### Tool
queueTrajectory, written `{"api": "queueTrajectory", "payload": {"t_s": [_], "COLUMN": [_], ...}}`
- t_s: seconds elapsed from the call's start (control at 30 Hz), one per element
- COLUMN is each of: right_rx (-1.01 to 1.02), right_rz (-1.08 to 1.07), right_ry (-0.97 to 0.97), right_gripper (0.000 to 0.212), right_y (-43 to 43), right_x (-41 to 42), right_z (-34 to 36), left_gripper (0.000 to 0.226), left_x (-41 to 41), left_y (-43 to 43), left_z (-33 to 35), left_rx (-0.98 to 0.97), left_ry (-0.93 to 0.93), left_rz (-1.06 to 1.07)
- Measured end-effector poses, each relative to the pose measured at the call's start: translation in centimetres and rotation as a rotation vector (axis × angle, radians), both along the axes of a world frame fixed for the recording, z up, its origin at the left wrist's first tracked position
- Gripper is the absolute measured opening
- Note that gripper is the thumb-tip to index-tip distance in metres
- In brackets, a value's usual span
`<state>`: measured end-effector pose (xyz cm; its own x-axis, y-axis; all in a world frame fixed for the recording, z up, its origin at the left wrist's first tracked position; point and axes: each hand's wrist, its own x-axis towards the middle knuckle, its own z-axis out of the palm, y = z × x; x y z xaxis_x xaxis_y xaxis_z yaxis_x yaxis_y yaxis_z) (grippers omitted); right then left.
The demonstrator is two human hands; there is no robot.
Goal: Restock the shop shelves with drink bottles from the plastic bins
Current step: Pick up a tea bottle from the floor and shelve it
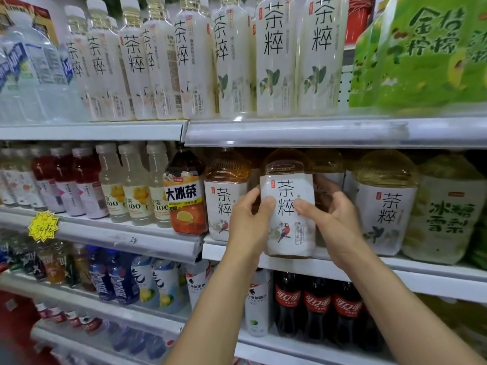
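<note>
1. Our left grip [247, 222] and right grip [336, 219] both clasp the tea bottle [290, 233], one on each side, with the thumbs pressed on its white parrot label.
2. The tea bottle is upright at centre frame, its base at the front edge of the middle shelf [421, 272]; we cannot tell whether it rests there.
3. Just beside it we see a matching left bottle [224, 198] and a matching right bottle [382, 204].
4. Further left stands an orange iced-tea bottle [185, 201].
5. At the right edge stands a green-label bottle [445, 214].
6. Across the top of the frame runs a row of tall white bottles [276, 56].
7. Lower centre, we see cola bottles [316, 304].
</note>
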<state>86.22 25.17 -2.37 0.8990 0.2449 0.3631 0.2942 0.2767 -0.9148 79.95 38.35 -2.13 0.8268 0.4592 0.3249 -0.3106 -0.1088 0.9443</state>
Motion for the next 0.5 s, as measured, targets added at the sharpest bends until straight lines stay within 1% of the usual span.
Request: {"api": "queueTrajectory", "payload": {"t_s": [0.13, 0.33, 0.5], "right_rx": [0.003, 0.011, -0.004], "right_rz": [0.004, 0.02, 0.027], "right_ry": [-0.047, -0.086, -0.123], "right_gripper": [0.073, 0.074, 0.072], "right_y": [0.4, 0.9, 0.9], "right_x": [1.2, 2.6, 3.1], "right_z": [-0.4, -1.5, -2.6], "left_gripper": [0.024, 0.036, 0.038], "left_x": [1.3, 3.0, 3.5], "left_y": [0.5, 0.8, 0.7], "left_z": [-0.2, -1.4, -2.3], "left_rx": [-0.003, 0.004, 0.038], "left_ry": [-0.011, 0.007, -0.006], "left_rz": [0.008, 0.054, 0.113]}}
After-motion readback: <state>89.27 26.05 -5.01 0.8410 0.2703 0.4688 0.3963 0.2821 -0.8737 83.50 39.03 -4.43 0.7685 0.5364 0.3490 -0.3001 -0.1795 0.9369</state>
